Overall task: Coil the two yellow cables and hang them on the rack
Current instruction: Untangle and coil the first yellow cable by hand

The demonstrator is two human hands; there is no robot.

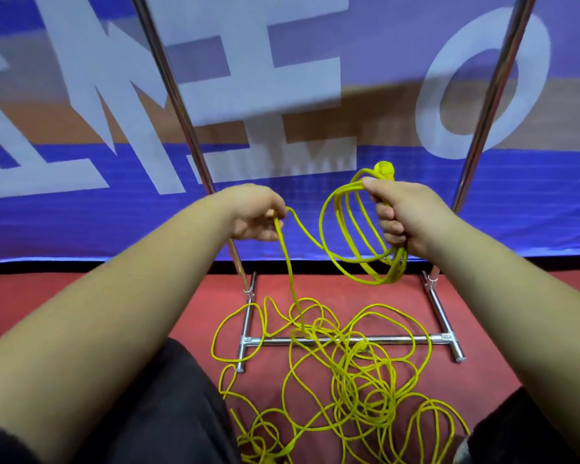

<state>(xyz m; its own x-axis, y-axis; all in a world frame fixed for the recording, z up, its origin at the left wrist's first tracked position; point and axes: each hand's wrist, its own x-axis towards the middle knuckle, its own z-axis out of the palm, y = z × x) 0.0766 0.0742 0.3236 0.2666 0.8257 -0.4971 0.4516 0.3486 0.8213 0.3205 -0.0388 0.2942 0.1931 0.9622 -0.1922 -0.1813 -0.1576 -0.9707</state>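
Coiling under way: a person's right hand point(406, 219), right of centre, is clenched around a coil point(352, 236) of several loops of yellow cable, with a yellow plug end point(384, 169) poking up above the fist. The left hand point(258, 212), left of centre, pinches the running strand between curled fingers and thumb; from there the line sags across to the coil and drops to the floor

By the look of it the job is in its early part. Only a handful of loops are gathered, while most of the cable lies in a loose heap point(349, 370) across the lower centre of the frame. Where one cable ends and the second begins in that tangle cannot be told. Nothing shows hanging on the rack point(175, 95), whose top rail is out of frame

The hands work in the open gap between the rack's two slanting uprights, the left hand just in front of the left one, with a blue banner point(315, 78) behind. Below, strands lie over the base crossbar point(382, 339) and loop around its left foot, likely snag points as slack is drawn up from the red floor point(315, 289)
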